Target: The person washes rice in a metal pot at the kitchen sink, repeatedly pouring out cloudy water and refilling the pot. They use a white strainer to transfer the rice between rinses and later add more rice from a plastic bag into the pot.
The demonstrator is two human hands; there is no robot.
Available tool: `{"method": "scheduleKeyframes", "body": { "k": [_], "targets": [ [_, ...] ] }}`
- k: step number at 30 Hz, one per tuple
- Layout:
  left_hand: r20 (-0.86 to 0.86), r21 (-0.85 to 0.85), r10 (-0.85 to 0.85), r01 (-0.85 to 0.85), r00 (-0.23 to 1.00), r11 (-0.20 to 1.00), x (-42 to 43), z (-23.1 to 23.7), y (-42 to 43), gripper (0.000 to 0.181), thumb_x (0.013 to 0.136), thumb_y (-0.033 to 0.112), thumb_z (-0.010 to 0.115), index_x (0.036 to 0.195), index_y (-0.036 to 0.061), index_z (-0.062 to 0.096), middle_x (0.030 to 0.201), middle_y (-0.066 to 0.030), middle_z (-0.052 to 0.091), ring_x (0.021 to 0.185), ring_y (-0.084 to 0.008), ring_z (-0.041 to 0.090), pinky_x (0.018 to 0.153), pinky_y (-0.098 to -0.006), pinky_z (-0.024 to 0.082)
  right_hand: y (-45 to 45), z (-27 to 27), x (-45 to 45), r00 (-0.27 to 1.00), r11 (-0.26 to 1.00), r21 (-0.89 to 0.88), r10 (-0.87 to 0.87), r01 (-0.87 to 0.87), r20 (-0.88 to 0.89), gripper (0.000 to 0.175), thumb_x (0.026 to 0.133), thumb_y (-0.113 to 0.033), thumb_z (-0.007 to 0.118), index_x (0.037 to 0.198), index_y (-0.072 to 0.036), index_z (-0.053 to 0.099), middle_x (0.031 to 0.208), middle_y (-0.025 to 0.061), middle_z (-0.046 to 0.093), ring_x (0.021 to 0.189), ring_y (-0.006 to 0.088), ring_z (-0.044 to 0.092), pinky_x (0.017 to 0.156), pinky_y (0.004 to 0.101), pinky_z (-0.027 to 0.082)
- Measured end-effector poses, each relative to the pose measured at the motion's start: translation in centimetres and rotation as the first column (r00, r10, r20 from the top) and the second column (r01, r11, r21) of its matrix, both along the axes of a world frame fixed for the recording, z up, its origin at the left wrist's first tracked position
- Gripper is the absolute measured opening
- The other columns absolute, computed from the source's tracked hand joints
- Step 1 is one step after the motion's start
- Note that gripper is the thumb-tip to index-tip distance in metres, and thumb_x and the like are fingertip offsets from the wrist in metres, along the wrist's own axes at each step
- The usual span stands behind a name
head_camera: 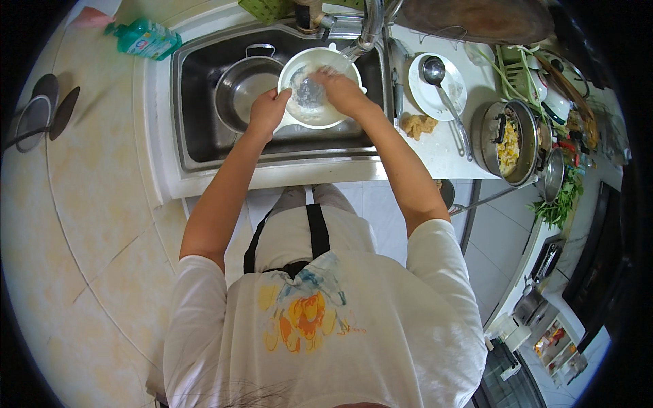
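Over the stainless steel sink [204, 148] I hold a white strainer [319, 122] with a round rim and a short handle. My left hand [269, 113] grips its left rim, thumb on top. Inside the strainer's right part is my right hand [339, 89], its fingers blurred and partly hidden by running water from the metal faucet [368, 33]; whether they hold anything does not show. Pale residue lies in the strainer. A steel pot [247, 94] with a loop handle stands in the sink's left part, beside the strainer.
Right of the sink are a white plate [418, 86] with a steel ladle [449, 99], a tan crumpled lump [419, 126] and a steel pot [528, 163] holding yellow and white food. A green soap bottle [153, 41] lies on the sink's left corner.
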State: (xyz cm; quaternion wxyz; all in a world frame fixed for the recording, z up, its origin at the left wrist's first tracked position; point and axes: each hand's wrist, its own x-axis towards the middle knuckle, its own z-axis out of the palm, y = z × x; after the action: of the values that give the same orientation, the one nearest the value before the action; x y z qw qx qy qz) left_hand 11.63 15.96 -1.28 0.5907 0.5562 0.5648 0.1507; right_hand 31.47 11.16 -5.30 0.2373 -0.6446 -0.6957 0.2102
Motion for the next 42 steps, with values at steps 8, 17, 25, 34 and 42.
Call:
{"method": "scheduleKeyframes", "body": {
  "k": [8, 17, 25, 34, 42],
  "targets": [
    [0.076, -0.102, -0.008, 0.015, 0.997, 0.995, 0.2, -1.5, -0.2, 0.035, 0.09, 0.03, 0.058, 0.102, -0.0025, 0.064, 0.088, -0.0072, 0.067, 0.077, -0.0136, 0.062, 0.071, -0.0265, 0.047, 0.1, 1.0, -2.1, 0.934, 0.952, 0.062, 0.306, -0.299, -0.186, 0.028, 0.083, -0.005, 0.051, 0.107, -0.011, 0.063, 0.091, 0.0191, 0.064, 0.091, 0.0337, 0.061, 0.078, 0.0413, 0.051],
    [0.264, -0.283, 0.196, -0.119, 0.944, 0.952, -0.2, -1.7, -0.3, 0.034, 0.087, 0.028, 0.062, 0.097, -0.0042, 0.064, 0.085, -0.0078, 0.066, 0.074, -0.0131, 0.059, 0.067, -0.0276, 0.046, -0.3, 0.6, -0.9, 0.971, 0.995, 0.059, -0.086, 0.075, 0.224, 0.032, 0.08, -0.001, 0.052, 0.108, -0.011, 0.066, 0.097, 0.0188, 0.063, 0.092, 0.0334, 0.062, 0.08, 0.0416, 0.051],
    [0.243, -0.33, 0.218, -0.131, 0.945, 0.935, 0.1, -1.1, -0.9, 0.035, 0.088, 0.027, 0.061, 0.1, -0.0061, 0.063, 0.09, -0.0091, 0.066, 0.08, -0.0152, 0.061, 0.074, -0.0286, 0.047, 0.2, 3.5, -0.3, 0.914, 0.921, 0.054, -0.372, 0.385, -0.161, 0.014, 0.079, -0.008, 0.06, 0.088, -0.008, 0.071, 0.087, 0.0198, 0.065, 0.078, 0.0347, 0.064, 0.071, 0.0433, 0.051],
    [0.316, -0.431, 0.233, -0.079, 0.92, 0.899, 1.9, -3.0, -2.4, 0.043, 0.086, 0.027, 0.062, 0.108, -0.0099, 0.058, 0.101, -0.015, 0.064, 0.089, -0.0183, 0.06, 0.08, -0.0295, 0.046, -1.1, 3.3, 0.6, 0.886, 0.936, -0.041, -0.344, 0.349, -0.311, 0.016, 0.085, -0.008, 0.062, 0.099, -0.005, 0.069, 0.089, 0.0099, 0.07, 0.083, 0.017, 0.067, 0.074, 0.0282, 0.051],
    [0.3, -0.428, 0.327, -0.18, 0.896, 0.886, 2.5, -1.9, -0.9, 0.038, 0.085, 0.021, 0.062, 0.107, -0.0097, 0.058, 0.102, -0.0164, 0.065, 0.088, -0.0214, 0.063, 0.077, -0.0314, 0.049, -0.3, 3.6, 1.0, 0.499, 0.94, -0.164, -0.301, 0.299, -0.813, 0.019, 0.085, -0.002, 0.06, 0.104, -0.001, 0.066, 0.097, 0.0062, 0.068, 0.091, 0.0122, 0.062, 0.084, 0.0256, 0.047]
  ]
}}
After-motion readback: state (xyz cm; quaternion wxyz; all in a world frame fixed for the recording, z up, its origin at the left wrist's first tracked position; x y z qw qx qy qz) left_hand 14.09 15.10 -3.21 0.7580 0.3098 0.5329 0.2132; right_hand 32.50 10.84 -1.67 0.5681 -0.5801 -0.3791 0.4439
